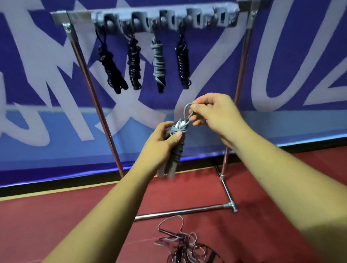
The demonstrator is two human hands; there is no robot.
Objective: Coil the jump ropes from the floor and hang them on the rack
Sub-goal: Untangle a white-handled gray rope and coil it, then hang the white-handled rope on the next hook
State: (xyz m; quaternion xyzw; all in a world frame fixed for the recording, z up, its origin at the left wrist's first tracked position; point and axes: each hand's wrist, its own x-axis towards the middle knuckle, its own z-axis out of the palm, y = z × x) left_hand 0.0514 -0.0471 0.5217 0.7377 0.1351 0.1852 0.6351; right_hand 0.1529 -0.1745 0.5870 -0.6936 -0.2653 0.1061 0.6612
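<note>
Against a blue banner point(287, 48) with large white lettering, on a red sports floor point(50, 221), a chrome-tube rack point(93, 92) stands square to the head camera I am watching through from my remote desk. Along its top bar runs a grey hook strip point(165, 20), and from the strip's left and middle hooks hang four coiled jump ropes side by side: a black bundle point(110, 67), a second black bundle point(134, 63), a grey bundle point(158, 63) and a third black bundle point(182, 61). Low in the frame, just in front of the rack's base bar and between the person's two bare forearms, loose jump ropes point(185, 247) lie in a tangle of dark and pale cords on the floor. Both hands are raised in front of the rack, below the hanging bundles. The left hand point(159, 145) grips a wound grey jump rope point(177, 150) near its top, fingers curled round it and thumb pressed across the wraps, with the pale handle ends point(165, 172) pointing down beneath the hand. The right hand point(215, 113) pinches, between thumb and forefinger, a small loop point(186, 113) of grey cord that rises from the top of that bundle, its remaining fingers curled underneath
</note>
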